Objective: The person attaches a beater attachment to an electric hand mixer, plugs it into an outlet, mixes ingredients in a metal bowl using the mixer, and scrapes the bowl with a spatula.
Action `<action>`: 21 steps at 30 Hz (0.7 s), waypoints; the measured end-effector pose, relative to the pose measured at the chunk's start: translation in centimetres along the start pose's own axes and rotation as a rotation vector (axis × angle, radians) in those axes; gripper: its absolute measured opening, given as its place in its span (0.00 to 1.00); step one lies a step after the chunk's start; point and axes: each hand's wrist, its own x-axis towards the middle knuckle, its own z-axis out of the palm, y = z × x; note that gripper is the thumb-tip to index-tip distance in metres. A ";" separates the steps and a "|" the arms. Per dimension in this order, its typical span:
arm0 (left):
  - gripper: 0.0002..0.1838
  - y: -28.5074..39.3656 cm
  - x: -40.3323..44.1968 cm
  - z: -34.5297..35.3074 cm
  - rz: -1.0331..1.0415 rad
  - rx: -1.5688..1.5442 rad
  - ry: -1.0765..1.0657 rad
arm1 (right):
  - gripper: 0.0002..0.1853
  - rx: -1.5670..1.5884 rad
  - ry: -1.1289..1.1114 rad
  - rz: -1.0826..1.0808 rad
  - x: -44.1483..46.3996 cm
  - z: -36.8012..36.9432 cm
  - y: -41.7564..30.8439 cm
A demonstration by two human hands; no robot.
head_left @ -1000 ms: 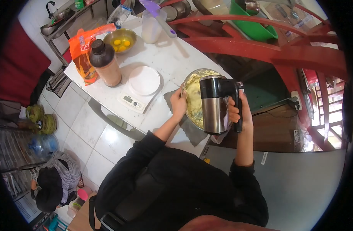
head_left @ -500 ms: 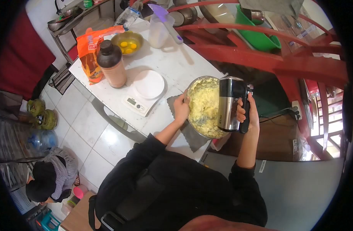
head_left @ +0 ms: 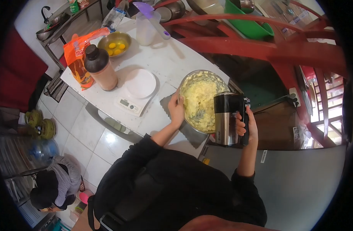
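Observation:
A metal mixing bowl (head_left: 203, 71) holds a pale yellow, creamy, lumpy mixture (head_left: 197, 96), spread up its inner wall. My left hand (head_left: 176, 111) grips the bowl's left side, thumb at the rim. In my right hand (head_left: 248, 125) is the handle of a black and silver hand mixer (head_left: 224, 119), its body over the bowl's near right part. The mixer's beaters are hidden under its body. Beneath the bowl lies a grey cloth (head_left: 169, 106). Left of it, a white kitchen scale (head_left: 140, 84) stands on the table.
On the white table (head_left: 165, 63) stand a dark-capped bottle (head_left: 101, 69), an orange packet (head_left: 77, 61), a bowl with several egg yolks (head_left: 117, 47) and a plastic jug (head_left: 145, 30) with a purple spatula. A red railing (head_left: 238, 48) runs behind. Another person (head_left: 61, 181) crouches at lower left.
The mixer has shifted toward me over the bowl, uncovering more of the mixture at the far right. My left hand stays on the bowl. The whole view has shifted slightly.

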 end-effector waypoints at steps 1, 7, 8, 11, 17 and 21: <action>0.17 -0.3 -0.6 0.0 0.021 -0.037 0.018 | 0.25 -0.001 0.005 -0.011 0.0 0.2 0.2; 0.22 -0.7 -5.1 -1.0 0.249 0.179 0.018 | 0.24 0.064 -0.038 -0.062 0.3 0.4 0.7; 0.23 -0.7 -5.4 -1.1 0.297 0.243 0.018 | 0.24 0.081 -0.048 -0.069 0.4 0.3 0.9; 0.24 1.7 -5.7 -1.8 0.115 0.049 -0.042 | 0.24 0.185 -0.037 -0.050 0.2 0.7 1.0; 0.22 4.5 1.7 -5.0 -0.163 0.040 -0.150 | 0.24 0.174 -0.140 -0.089 -1.1 1.5 0.4; 0.18 5.8 4.8 -4.3 -0.288 0.098 -0.401 | 0.25 0.246 -0.172 -0.046 -2.4 2.9 -1.2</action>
